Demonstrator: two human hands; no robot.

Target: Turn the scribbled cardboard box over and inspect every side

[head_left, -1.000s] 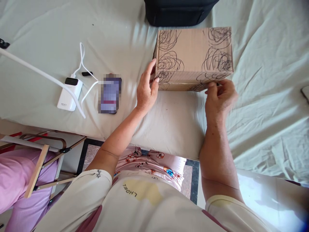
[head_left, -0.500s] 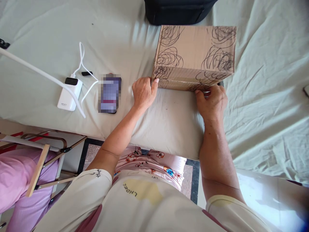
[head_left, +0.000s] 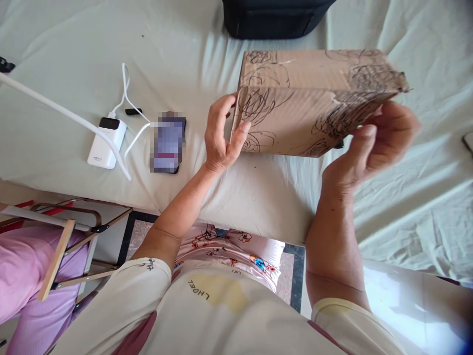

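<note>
Seemingly to steady the box [head_left: 281, 118] on the cloth [head_left: 258, 197], your left hand [head_left: 221, 139] grips its left end, thumb in front, while your right hand [head_left: 377, 153] curls at the right end, its hold too hidden to tell.

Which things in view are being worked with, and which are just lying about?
In hand:
- scribbled cardboard box
- left hand, at its left edge
- right hand, at its right end

Lying about:
- phone, blurred
- white power bank
- black case, partly out of frame
</note>
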